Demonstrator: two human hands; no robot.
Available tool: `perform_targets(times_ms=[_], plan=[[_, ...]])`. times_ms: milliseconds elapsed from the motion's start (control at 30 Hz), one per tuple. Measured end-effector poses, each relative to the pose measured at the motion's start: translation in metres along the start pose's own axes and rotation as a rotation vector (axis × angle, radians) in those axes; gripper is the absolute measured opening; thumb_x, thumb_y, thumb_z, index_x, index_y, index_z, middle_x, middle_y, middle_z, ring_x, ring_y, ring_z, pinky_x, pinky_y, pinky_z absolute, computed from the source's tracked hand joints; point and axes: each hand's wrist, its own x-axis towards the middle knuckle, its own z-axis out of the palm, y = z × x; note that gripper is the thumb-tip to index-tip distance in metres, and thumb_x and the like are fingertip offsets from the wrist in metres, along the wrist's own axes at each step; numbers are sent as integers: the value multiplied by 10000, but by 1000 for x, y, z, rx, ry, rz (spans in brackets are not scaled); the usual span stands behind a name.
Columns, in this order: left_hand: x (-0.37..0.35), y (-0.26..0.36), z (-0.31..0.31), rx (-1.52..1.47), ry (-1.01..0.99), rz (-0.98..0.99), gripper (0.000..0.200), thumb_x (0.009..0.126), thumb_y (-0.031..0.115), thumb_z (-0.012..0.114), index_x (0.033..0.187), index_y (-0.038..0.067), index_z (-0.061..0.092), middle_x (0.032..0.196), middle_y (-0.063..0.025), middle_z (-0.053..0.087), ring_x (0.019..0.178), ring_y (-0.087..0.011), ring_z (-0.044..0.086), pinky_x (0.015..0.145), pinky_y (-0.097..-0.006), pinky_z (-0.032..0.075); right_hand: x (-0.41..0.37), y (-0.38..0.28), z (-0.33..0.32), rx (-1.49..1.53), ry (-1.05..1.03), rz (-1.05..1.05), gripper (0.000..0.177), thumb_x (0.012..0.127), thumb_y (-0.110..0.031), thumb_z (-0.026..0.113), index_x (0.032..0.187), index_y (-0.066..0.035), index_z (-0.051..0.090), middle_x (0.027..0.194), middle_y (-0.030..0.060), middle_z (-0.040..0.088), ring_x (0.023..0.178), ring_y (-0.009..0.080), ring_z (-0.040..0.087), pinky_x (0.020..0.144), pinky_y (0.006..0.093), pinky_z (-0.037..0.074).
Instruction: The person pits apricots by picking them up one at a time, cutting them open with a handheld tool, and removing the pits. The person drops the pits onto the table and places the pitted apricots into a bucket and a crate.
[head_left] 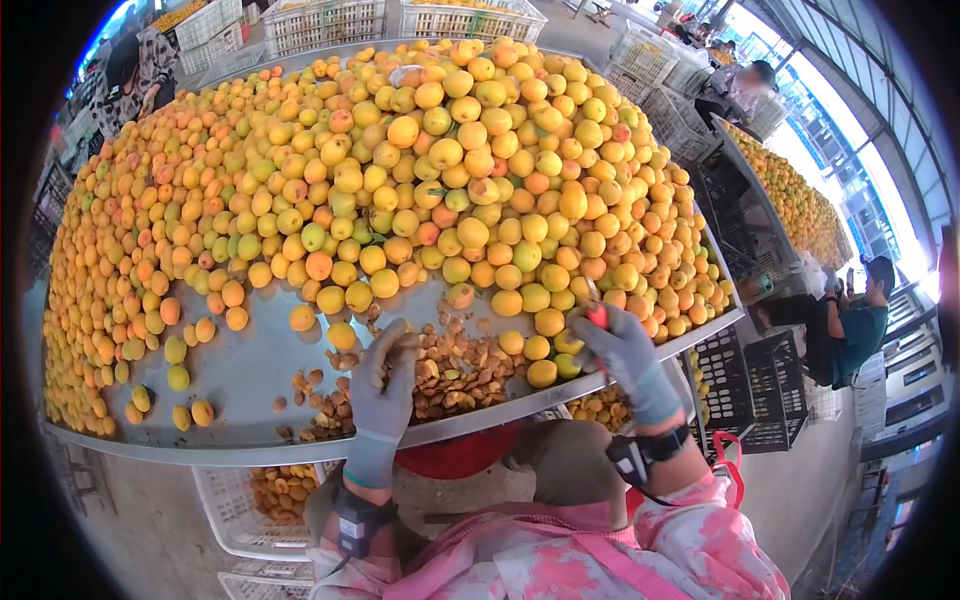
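Note:
A large heap of orange and yellow apricots [420, 170] covers most of a metal table [250, 345]. My left hand [385, 375], in a grey glove, is over the near edge, beside a pile of brown pits and scraps [455, 375]; its fingers are curled, and whether they hold anything is hidden. My right hand [615, 345], also gloved, is closed on a red-handled tool [598, 316] at the right end of the pile. Several yellow apricots [542, 373] lie just left of it.
Below the table edge stands a white crate [225, 510] with apricot pieces. Black crates [765, 385] are at the right, near a seated person [860, 325]. Another fruit-covered table [790, 195] is beyond. One person [135, 75] stands at the upper left.

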Motion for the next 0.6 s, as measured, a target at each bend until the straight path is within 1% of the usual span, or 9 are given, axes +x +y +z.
perform_targets(times_ms=[67, 200, 333, 367, 433, 467, 500, 567, 600], plan=[[5, -8, -3, -103, 83, 2, 351, 929, 34, 541, 1278, -6, 527, 1113, -113, 634, 948, -134, 616, 833, -251, 500, 17, -4, 24, 32, -64, 9, 276, 924, -204, 596, 1123, -14, 583, 711, -20, 536, 545, 43, 481, 459, 203, 393], [9, -4, -5, -229, 118, -127, 351, 947, 54, 525, 1291, -13, 508, 1139, -137, 628, 964, -157, 624, 855, -259, 502, 55, 15, 39, 58, -31, -2, 283, 929, -231, 590, 1141, -45, 579, 733, -47, 524, 561, 42, 500, 451, 207, 387], [11, -2, -2, -238, 113, -168, 351, 950, 60, 525, 1292, -11, 507, 1141, -138, 627, 964, -160, 625, 852, -261, 505, 74, 17, 54, 150, 45, 26, 297, 926, -232, 589, 1149, -39, 550, 731, -33, 525, 568, 59, 514, 462, 215, 397], [11, -3, -2, -257, 110, -161, 351, 951, 66, 527, 1292, -11, 506, 1144, -137, 627, 964, -158, 626, 846, -258, 506, 76, 17, 57, 148, 43, 25, 297, 926, -232, 589, 1149, -39, 550, 731, -33, 525, 568, 59, 514, 462, 215, 397], [12, -4, -2, -273, 114, -154, 351, 952, 72, 530, 1292, -11, 506, 1147, -136, 626, 963, -157, 626, 841, -256, 507, 87, 26, 62, -7, 32, 10, 296, 926, -226, 585, 1144, -29, 551, 737, -17, 536, 609, 70, 536, 513, 229, 429], [12, -4, -3, -306, 109, -157, 351, 953, 79, 533, 1293, -6, 508, 1150, -133, 626, 963, -157, 627, 834, -253, 508, 96, 41, 65, -41, 30, -50, 318, 917, -236, 593, 1139, -13, 550, 761, 24, 576, 667, 123, 576, 607, 278, 471], [11, -4, -4, -337, 100, -162, 351, 954, 85, 536, 1294, -1, 509, 1152, -131, 626, 964, -157, 628, 828, -251, 510, 97, 46, 69, -40, 26, -47, 318, 917, -236, 593, 1139, -13, 550, 761, 24, 576, 667, 123, 576, 607, 278, 471], [11, -2, -5, -320, 93, -187, 352, 954, 90, 537, 1295, 7, 510, 1155, -127, 625, 970, -159, 629, 823, -251, 511, 99, 53, 74, -309, -60, -65, 340, 908, -250, 601, 1133, 2, 553, 821, 64, 626, 729, 190, 609, 688, 323, 478], [12, 0, -4, -307, 83, -209, 353, 954, 95, 538, 1297, 14, 511, 1158, -124, 624, 977, -162, 631, 818, -251, 513, 87, 48, 81, -314, -131, -16, 357, 886, -282, 616, 1098, 2, 572, 875, 145, 660, 790, 295, 637, 736, 371, 475]])
